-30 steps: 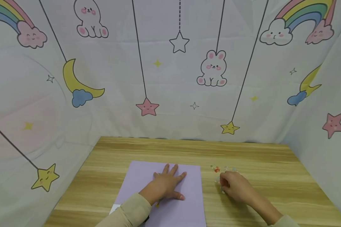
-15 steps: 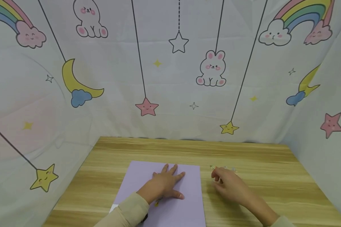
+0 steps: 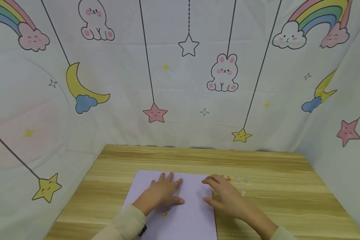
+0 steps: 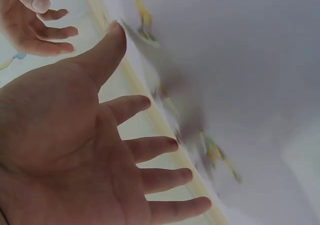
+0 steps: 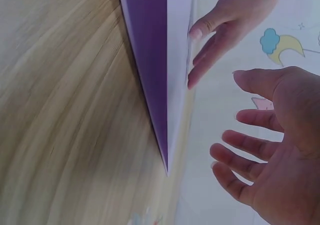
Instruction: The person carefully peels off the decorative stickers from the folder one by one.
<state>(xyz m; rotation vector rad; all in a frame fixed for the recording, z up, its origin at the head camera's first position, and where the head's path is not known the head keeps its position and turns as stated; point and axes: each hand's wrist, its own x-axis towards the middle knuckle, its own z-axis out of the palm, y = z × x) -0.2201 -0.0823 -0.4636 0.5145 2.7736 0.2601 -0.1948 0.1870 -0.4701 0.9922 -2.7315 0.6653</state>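
Observation:
A light purple sheet (image 3: 195, 221), perhaps a folded card, lies on the table. My left hand (image 3: 159, 193) is over its upper left part with fingers spread; whether the fingertips touch it I cannot tell. Small yellow flower pieces (image 3: 165, 215) with green bits show on the sheet beside the left hand, and a flower (image 4: 215, 155) appears in the left wrist view. Over the right edge of the sheet is my right hand (image 3: 228, 196), its fingers slightly bent and apart, with nothing between them in the right wrist view.
Several small clear and coloured pieces, one of them orange-red (image 3: 228, 178), lie on the wooden table (image 3: 276, 186) right of the sheet. A printed cloth (image 3: 186, 83) with stars and rabbits hangs behind the table. A dark band (image 3: 142, 230) is at the left wrist.
My right hand has moved left from the small pieces to the sheet's right edge, and its fingers have spread. The left hand has shifted slightly left, uncovering yellow flower pieces.

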